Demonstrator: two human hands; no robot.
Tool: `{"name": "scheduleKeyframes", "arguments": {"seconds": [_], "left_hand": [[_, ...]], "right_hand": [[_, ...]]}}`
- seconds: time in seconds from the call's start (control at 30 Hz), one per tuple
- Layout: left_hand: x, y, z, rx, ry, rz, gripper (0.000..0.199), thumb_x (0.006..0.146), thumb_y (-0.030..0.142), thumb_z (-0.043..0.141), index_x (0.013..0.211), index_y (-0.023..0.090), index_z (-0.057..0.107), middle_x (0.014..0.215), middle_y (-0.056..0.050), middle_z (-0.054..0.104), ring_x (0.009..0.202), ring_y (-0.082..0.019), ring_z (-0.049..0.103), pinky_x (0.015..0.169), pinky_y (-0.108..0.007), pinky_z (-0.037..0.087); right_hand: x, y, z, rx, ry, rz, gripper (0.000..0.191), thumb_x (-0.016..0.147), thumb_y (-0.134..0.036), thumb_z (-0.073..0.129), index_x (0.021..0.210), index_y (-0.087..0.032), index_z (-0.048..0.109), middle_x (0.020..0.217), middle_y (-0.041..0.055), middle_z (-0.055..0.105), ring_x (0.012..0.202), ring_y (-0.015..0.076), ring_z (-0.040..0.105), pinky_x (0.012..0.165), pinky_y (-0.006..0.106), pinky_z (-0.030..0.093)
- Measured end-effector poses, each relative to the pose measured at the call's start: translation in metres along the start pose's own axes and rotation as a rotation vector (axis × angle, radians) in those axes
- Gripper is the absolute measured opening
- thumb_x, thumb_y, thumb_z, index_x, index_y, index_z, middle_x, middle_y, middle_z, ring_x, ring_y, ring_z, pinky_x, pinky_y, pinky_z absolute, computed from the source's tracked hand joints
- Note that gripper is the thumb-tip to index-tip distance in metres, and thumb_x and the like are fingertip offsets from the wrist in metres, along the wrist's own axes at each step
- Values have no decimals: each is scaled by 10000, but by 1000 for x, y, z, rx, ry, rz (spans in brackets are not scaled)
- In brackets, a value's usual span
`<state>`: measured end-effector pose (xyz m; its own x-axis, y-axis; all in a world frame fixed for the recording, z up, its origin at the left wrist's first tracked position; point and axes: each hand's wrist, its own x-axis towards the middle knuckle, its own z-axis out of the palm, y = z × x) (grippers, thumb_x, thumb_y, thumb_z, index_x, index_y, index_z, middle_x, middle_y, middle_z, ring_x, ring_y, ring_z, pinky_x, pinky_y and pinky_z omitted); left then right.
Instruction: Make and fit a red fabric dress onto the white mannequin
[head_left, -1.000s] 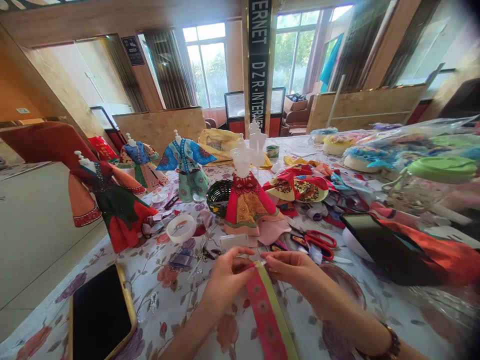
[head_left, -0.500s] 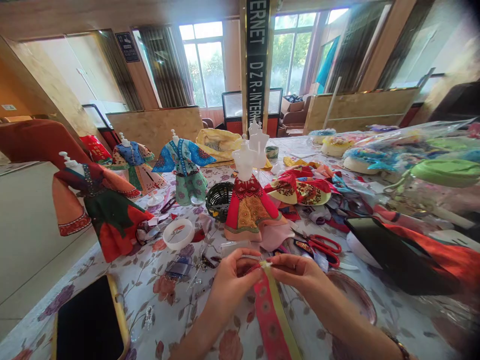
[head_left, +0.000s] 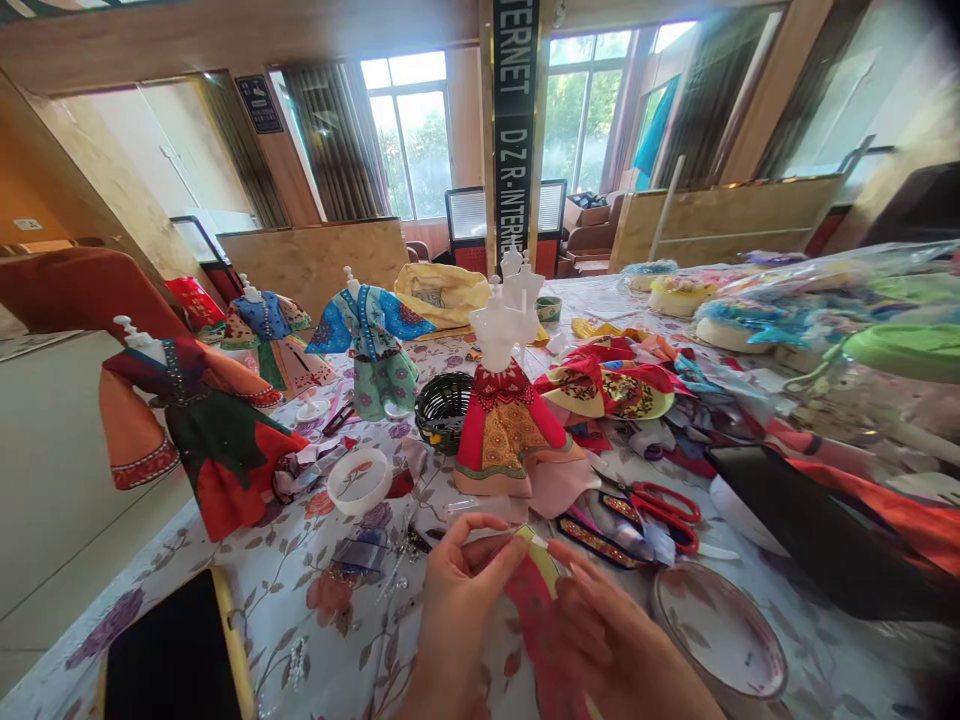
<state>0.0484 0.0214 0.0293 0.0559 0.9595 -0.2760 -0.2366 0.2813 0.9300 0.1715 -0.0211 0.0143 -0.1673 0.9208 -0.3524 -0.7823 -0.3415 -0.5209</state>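
Between my hands hangs a fabric strip [head_left: 534, 610], red-pink with round motifs and a yellow-green edge. The fingers of my left hand [head_left: 474, 575] pinch its upper end. My right hand [head_left: 600, 620], somewhat blurred, is closed around the strip's right side, a fingertip at a small white bit near the top; its fingers partly cover the cloth. Just beyond stands a white mannequin [head_left: 495, 335] in a red and gold dress [head_left: 504, 430]. The strip's lower part runs toward me, partly behind my right hand.
Red-handled scissors [head_left: 667, 510] and a round clear dish [head_left: 720, 630] lie to the right, near a dark tablet-like device [head_left: 817, 530]. A phone [head_left: 176, 650] is at lower left. Several dressed mannequins, a white ring [head_left: 360, 480] and a dark basket [head_left: 442, 410] stand beyond.
My right hand has moved from the strip's top end down and toward me, turning over the cloth. My left hand keeps its pinch. The view has shifted slightly.
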Motion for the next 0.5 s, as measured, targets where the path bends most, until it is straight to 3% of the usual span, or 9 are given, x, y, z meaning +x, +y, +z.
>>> {"name": "scheduleKeyframes", "arguments": {"seconds": [0.13, 0.23, 0.37, 0.5], "left_hand": [[-3, -5, 1, -59, 33, 32, 339, 671, 337, 764, 833, 186, 508, 669, -15, 697, 508, -112, 587, 446, -172, 420], [-4, -8, 1, -73, 26, 52, 321, 693, 329, 757, 832, 189, 505, 668, 3, 688, 494, -91, 572, 460, -165, 427], [-4, -10, 1, -60, 32, 61, 299, 714, 331, 746, 840, 191, 514, 704, 3, 698, 516, -85, 582, 482, -160, 439], [-6, -9, 3, -39, 55, 97, 297, 715, 332, 745, 836, 190, 513, 703, 1, 697, 555, -101, 599, 480, -159, 439]], "right_hand": [[-1, 4, -3, 131, 7, 148, 443, 594, -374, 861, 1001, -256, 732, 514, -88, 374, 448, 13, 295, 461, 117, 322], [2, 5, -6, 166, -7, 184, 431, 602, -366, 856, 1001, -259, 734, 504, -84, 369, 444, 23, 341, 445, 121, 327], [3, 4, -6, 173, 17, 207, 421, 550, -335, 881, 946, -284, 746, 518, -67, 391, 564, 82, 522, 504, 146, 404], [2, 3, -6, 146, 39, 220, 426, 551, -344, 879, 952, -287, 745, 526, -67, 387, 540, 73, 488, 475, 140, 380]]}}
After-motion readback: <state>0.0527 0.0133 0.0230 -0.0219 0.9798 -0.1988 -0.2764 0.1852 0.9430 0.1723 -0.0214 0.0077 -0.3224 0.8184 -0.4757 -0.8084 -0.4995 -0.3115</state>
